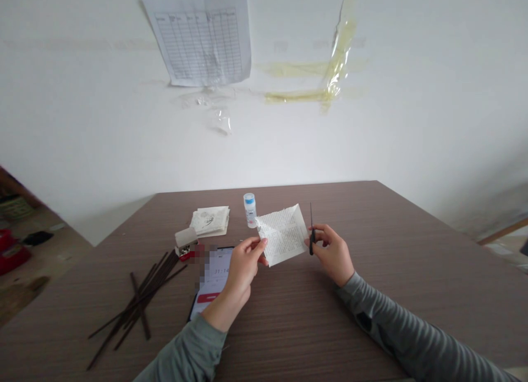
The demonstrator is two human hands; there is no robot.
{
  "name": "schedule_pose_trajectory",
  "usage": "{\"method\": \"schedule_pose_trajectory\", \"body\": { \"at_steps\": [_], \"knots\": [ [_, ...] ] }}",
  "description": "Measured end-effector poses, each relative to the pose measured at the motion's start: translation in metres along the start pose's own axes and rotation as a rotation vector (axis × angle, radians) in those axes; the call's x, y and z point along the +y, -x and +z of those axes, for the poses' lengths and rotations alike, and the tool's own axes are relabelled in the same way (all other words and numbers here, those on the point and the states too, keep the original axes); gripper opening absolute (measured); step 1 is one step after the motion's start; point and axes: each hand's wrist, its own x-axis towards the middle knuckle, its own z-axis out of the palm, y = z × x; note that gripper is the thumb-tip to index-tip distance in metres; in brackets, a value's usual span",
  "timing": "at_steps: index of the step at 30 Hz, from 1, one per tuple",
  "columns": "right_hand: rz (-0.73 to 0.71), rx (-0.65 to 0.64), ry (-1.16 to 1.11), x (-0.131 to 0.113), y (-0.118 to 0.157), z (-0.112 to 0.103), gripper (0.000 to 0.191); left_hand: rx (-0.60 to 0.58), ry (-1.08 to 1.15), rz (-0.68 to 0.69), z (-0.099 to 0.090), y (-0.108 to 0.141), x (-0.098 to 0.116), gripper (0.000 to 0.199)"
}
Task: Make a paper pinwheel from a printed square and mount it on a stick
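Observation:
A small printed sheet of paper (pixel 284 234), roughly square with one torn edge and a crease, is pinched at its lower left by my left hand (pixel 243 264). My right hand (pixel 333 254) grips a pair of dark-handled scissors (pixel 312 236), blades pointing up, just beside the sheet's right edge. Its fingertips come close to that edge; whether they touch it I cannot tell. Behind the paper's left corner stands a clear glue stick (pixel 249 211) with a blue band. Under my left forearm lies a phone (pixel 212 280) with its screen lit, partly covered.
Several thin dark sticks (pixel 138 302) lie crossed on the brown table (pixel 289 332) at left. Near their upper ends sits a small red-and-white box (pixel 187 243), with a stack of papers (pixel 210 221) behind it. A printed form (pixel 202 38) hangs on the white wall.

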Motion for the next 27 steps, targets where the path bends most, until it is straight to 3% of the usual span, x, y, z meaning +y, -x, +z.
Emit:
{"method": "schedule_pose_trajectory", "body": {
  "at_steps": [8,13,27],
  "knots": [
    [0.100,0.010,-0.099,0.003,-0.005,-0.002,0.047,-0.054,-0.012,-0.043,0.001,0.006,0.003,0.065],
    [0.126,0.020,-0.122,0.001,-0.001,0.001,0.050,-0.122,0.013,-0.057,0.005,0.010,0.004,0.060],
    [0.077,-0.007,-0.127,0.002,-0.003,0.003,0.052,-0.086,-0.004,-0.075,0.002,0.007,0.009,0.037]
  ]
}}
